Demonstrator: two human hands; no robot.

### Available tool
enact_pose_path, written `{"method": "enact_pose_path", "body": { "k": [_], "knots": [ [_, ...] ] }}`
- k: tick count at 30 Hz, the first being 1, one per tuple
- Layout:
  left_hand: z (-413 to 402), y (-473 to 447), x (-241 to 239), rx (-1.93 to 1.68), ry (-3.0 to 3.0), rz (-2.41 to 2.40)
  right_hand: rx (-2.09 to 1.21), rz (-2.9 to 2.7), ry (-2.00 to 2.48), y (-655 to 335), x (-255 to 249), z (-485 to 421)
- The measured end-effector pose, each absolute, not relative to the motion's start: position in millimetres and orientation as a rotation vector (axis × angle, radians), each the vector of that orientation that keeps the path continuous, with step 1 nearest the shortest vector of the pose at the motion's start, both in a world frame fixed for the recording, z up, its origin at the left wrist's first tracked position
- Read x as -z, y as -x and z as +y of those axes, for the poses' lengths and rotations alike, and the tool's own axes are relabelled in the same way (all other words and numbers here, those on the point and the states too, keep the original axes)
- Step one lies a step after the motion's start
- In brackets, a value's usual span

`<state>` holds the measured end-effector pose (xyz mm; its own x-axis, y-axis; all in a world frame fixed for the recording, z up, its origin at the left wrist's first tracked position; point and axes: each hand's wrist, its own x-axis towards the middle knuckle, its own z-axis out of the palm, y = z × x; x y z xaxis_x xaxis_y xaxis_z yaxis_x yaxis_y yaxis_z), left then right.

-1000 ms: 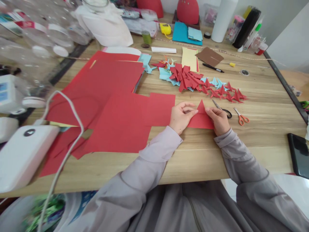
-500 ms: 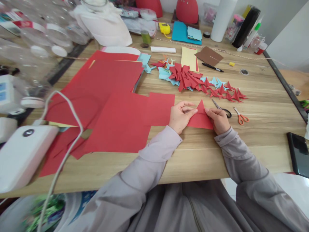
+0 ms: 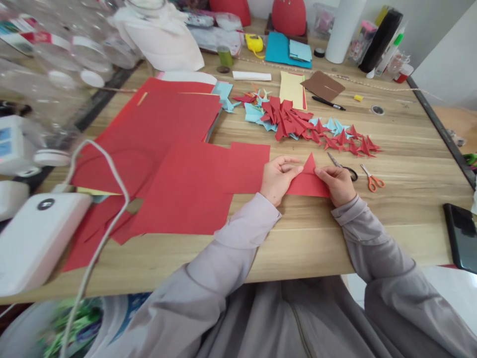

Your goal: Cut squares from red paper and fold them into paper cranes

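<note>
A small piece of red paper (image 3: 308, 185) lies between my hands, with a pointed triangle standing up at its far side. My left hand (image 3: 279, 179) pinches its left side, thumb on top near the point. On the right side, my right hand (image 3: 337, 183) grips the paper between thumb and curled fingers. Dark-handled scissors (image 3: 349, 172) lie just beyond my right hand, partly hidden by it. Orange-handled scissors (image 3: 372, 181) rest farther right. A red paper square (image 3: 249, 169) lies left of my left hand, next to a larger red sheet (image 3: 190, 194).
Folded red paper pieces (image 3: 285, 118) and light blue ones are heaped beyond my hands. A white power bank (image 3: 40, 238) with a cable lies at the left, below plastic bottles (image 3: 63, 54). A black phone (image 3: 462, 236) sits at the right edge. A black pen (image 3: 328, 103) lies farther back.
The red paper's lower left part shows slightly more beside my left hand. Both hands keep their hold and have barely moved.
</note>
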<state>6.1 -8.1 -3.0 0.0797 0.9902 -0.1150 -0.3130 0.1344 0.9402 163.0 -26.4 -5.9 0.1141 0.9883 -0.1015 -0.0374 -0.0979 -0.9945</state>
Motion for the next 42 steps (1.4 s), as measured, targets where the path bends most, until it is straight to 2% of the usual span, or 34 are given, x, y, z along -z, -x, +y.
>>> {"method": "enact_pose_path", "body": {
  "k": [20,35,42],
  "knots": [
    [-9,-7,3,-1.199,-0.928,0.97,-1.296,-1.025,1.235,-158,3,-31],
    [-9,-8,1,-1.211,-0.941,0.949,-1.265,-1.111,1.285,-157,-3,-31],
    [-11,-9,1,-1.182,-0.985,0.984,-1.144,-1.273,1.303,-160,-1,-30]
  ]
}}
